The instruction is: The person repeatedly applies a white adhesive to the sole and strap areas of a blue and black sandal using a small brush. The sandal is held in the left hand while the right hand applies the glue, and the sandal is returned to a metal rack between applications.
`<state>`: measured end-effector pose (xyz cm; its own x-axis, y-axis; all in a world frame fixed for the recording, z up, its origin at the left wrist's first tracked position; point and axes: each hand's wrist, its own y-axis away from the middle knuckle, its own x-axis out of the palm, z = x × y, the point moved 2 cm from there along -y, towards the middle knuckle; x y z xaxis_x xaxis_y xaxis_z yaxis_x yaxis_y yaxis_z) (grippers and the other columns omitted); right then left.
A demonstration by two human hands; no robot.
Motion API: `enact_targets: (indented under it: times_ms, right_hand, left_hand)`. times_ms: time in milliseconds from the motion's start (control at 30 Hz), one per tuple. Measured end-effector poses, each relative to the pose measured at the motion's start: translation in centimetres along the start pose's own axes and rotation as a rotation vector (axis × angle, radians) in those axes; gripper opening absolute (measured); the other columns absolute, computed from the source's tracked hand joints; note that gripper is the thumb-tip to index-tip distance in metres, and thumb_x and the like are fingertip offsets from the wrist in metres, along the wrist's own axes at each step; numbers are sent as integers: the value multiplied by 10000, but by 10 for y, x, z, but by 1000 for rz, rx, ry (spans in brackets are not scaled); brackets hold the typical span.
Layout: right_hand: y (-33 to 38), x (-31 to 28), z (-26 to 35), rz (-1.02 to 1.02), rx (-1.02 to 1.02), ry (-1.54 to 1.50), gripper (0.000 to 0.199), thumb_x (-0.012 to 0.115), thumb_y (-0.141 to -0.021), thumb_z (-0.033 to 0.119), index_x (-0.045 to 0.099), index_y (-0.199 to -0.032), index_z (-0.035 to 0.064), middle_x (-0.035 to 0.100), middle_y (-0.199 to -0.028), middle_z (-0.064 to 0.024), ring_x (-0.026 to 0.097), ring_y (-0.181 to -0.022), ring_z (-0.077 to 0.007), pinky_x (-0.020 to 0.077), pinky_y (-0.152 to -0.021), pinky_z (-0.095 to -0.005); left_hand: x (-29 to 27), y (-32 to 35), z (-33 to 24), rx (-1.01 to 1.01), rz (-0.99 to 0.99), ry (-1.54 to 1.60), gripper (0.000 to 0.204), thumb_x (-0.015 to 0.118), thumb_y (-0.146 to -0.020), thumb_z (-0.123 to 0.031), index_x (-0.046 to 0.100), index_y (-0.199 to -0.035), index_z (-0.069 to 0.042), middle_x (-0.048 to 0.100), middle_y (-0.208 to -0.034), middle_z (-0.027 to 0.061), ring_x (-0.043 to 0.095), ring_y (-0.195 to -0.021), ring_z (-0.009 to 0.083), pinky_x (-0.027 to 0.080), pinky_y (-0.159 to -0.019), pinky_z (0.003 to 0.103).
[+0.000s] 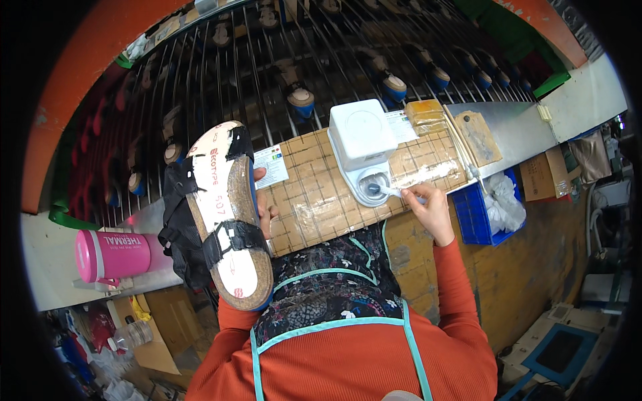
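My left hand (265, 212) is closed round the edge of a sandal on a last (234, 264), its sole side turned up. The sandal has a cork rim, a white board with red print, and black strap ends folded over it; blue shows at its lower edge. Its palm side is hidden behind the sandal. In my right hand (431, 212) a brush with a white handle (393, 192) is pinched between the fingers. Its tip is down in the round cup of a white glue dispenser (363, 137), which stands on a tape-covered cardboard sheet (304, 194).
A rack of metal rods (328, 60) carrying several sandals on lasts lies beyond the board. Left are dark straps (177, 220) and a pink thermal jug (117, 255). A yellowish block (426, 115) lies right, with a blue crate (476, 217) holding white plastic below.
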<state>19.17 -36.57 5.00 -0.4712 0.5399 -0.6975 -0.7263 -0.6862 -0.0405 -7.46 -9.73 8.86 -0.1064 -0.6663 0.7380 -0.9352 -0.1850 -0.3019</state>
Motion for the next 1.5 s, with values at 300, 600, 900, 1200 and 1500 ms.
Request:
enact_targets:
  times_ms: [300,600,900,1200,1500]
  right_hand:
    - [-2,10,50,-1,-70,-533,124,711,-839,85,716,-909,-17,663,-780,-57,576,-721,-107,456,-684,-245]
    - [13,21,143,-225,-445,-362,182,778,-753,74,761,-934,71,576,-927,-43,524,-640,-74,378,-709,-229]
    - [1,37,159,-288,-483,-313,169,770,-764,79,757,-931,65,573,-893,-31,488,-622,-83,365,-693,-236]
    - [-19,38,171,-313,-545,-290,167,782,-750,104,761,-915,89,578,-880,-12,481,-616,-88,326,-724,-266]
    - [-21,29,164,-242,-703,-171,189,797,-700,110,761,-884,128,595,-849,4,491,-702,-123,314,-724,-291]
  left_hand:
    - [7,-20,47,105,-655,-388,860,341,-914,-710,336,-1446,-33,512,-1351,102,555,-1161,185,467,-967,310]
    - [23,-31,55,74,-517,-550,860,508,-838,-723,484,-1293,6,611,-1152,120,627,-966,169,533,-822,319]
    - [21,-7,45,96,-582,-790,658,560,-905,-558,611,-1122,61,672,-973,115,619,-914,154,484,-821,284]
    - [22,-4,40,159,-592,-950,690,558,-899,-580,609,-1133,67,684,-955,132,632,-884,164,499,-792,297]
    - [21,-6,31,47,-577,-799,652,508,-933,-560,624,-1095,61,673,-954,114,617,-884,147,480,-809,278]
